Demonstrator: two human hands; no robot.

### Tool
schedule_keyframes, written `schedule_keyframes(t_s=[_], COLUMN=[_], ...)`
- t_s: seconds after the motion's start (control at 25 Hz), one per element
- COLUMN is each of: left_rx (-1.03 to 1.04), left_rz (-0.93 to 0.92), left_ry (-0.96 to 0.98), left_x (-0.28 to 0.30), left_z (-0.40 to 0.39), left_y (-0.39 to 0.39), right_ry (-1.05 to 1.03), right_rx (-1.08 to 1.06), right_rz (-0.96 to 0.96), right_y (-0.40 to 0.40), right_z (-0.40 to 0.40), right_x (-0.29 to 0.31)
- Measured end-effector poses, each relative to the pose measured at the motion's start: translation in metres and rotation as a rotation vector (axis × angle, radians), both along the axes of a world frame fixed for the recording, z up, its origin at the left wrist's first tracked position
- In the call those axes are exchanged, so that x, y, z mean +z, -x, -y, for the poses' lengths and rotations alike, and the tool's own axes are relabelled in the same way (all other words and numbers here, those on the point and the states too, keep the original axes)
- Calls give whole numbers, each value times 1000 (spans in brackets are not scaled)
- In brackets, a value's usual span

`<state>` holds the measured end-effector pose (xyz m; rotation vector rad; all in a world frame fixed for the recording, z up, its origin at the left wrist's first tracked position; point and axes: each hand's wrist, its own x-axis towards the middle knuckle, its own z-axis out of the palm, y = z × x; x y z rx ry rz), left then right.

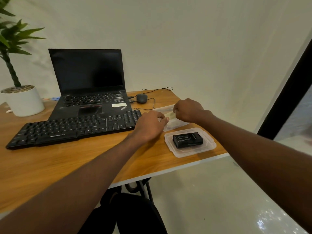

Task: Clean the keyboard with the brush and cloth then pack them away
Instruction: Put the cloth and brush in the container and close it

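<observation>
A black external keyboard (pixel 72 127) lies across the wooden desk in front of a laptop. To its right stands a clear plastic container (pixel 179 123) with a pale yellowish cloth (pixel 170 115) in it. My left hand (pixel 150 126) rests at the container's left rim, fingers curled onto it. Over the container's far side, my right hand (pixel 188 109) has its fingers pinched down on the cloth. No brush is visible; the hands hide much of the container's inside.
A clear lid (pixel 211 146) with a small black box (pixel 187 141) on it lies near the desk's right front edge. An open black laptop (pixel 87 78), a grey mouse (pixel 141 98) with its cable and a potted plant (pixel 23 100) stand behind the keyboard.
</observation>
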<state>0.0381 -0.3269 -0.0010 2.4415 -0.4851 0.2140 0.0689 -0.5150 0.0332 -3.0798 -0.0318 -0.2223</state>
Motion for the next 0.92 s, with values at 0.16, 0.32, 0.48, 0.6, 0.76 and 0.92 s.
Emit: schedule_keyframes(t_s=[0.16, 0.32, 0.48, 0.6, 0.76, 0.92], left_rx=[-61, -116, -124, -131, -153, -155], left_rz=[-30, -80, -86, -97, -134, -156], left_ry=[32, 85, 96, 85, 105, 120], left_x=[3, 3, 3, 5, 7, 8], left_z=[-6, -11, -13, -13, -15, -19], left_y=[-4, -5, -6, -5, -4, -5], right_ry=[26, 1, -87, -165, -339, -439], right_rx=[-52, -36, 38, 45, 9, 40], right_rz=[-123, -177, -265, -267, -250, -262], right_y=[-24, -42, -38, -43, -45, -31], right_z=[-7, -6, -5, -7, -19, -17], right_x=[1, 2, 7, 0, -6, 3])
